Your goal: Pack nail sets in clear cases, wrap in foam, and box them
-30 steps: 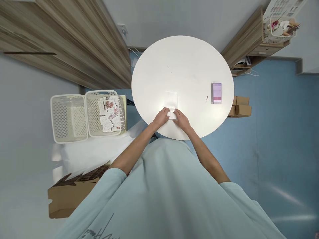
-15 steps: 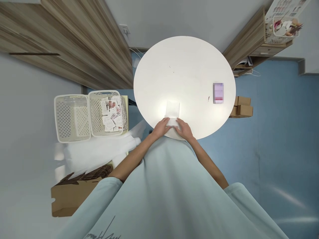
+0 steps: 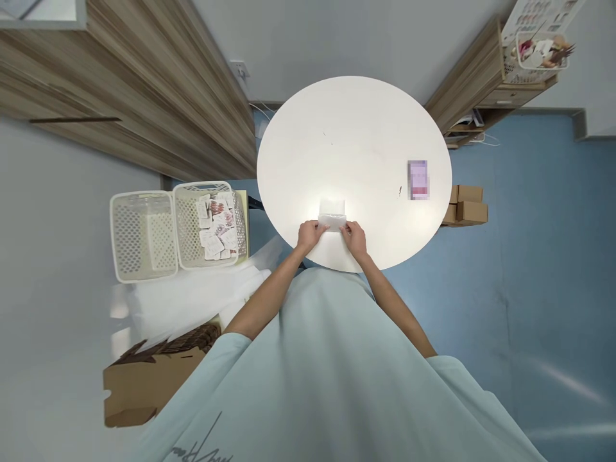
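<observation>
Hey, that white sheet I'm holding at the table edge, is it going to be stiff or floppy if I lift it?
Probably floppy: the white sheet looks thin and lies flat on the round table, pinched between the left hand and right hand. Likely light for its size, since fingertips alone grip it. It seems unlikely to roll or tip.

Left hand (image 3: 309, 235), right hand (image 3: 355, 237) close together, fingers curled.

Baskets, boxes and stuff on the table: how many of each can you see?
White plastic mesh baskets: 2
Small brown cardboard boxes beside the round white table: 2
Big brown cardboard box: 1
Thin white sheet held in both hands: 1
Total: 6
</observation>
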Tool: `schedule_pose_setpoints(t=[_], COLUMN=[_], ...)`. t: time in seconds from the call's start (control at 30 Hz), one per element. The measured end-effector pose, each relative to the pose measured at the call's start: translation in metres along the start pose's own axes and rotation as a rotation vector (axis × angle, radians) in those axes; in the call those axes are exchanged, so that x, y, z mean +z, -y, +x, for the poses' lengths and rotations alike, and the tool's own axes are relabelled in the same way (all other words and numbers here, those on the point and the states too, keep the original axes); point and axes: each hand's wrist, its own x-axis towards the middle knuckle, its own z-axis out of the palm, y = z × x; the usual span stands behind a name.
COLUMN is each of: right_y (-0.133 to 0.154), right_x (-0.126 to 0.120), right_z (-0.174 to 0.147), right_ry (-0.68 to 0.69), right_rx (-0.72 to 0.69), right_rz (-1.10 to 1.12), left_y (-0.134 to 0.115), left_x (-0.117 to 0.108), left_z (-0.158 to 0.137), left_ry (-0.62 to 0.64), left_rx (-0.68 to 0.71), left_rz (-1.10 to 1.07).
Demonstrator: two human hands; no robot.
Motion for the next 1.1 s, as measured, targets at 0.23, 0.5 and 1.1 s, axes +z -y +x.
schedule_pose_setpoints(t=[0.23,0.5,1.1], right_y=[0.000,0.005,0.000], right_x=[0.002,0.000,-0.004], right_z=[0.015,0.023,-0.044], right_ry=[-0.046,0.182,0.230], right_rx=[0.090,-0.336,-0.288], right_rz=[-0.066,-0.340,-0.343], left_y=[-0.012,-0.020,0.011], left_x=[0.005,0.011,-0.011], left_z=[0.005,0.010,-0.035], left_ry=[-0.033,0.020,0.215], left_rx=[-0.112,0.349,0.308], left_rz=[0.086,0.141,0.051])
